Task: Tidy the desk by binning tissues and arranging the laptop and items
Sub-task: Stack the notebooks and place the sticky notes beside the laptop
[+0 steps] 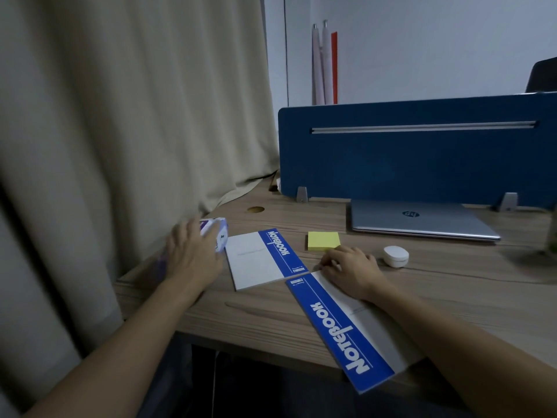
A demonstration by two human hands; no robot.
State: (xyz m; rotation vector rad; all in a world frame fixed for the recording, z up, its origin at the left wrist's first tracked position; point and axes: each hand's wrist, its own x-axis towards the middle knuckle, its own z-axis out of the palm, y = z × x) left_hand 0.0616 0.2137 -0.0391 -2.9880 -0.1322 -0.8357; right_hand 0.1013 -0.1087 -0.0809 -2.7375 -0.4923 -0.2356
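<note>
While a purple-and-white packet [218,236] is gripped by the left hand [193,254] at left of frame, the lower notebook [346,327], pressed under the right hand's [351,271] flat fingers, could be dragged off the tabletop [452,282] edge it overhangs.

Dim, cool, even light; source unseen. Soft shadows only. No glare; faint sheen on laptop lid [422,220]. Motion blur on left hand [193,254] and pack it grips [218,236]. Wide-angle bending at curtain [120,116]. Slight noise throughout.
</note>
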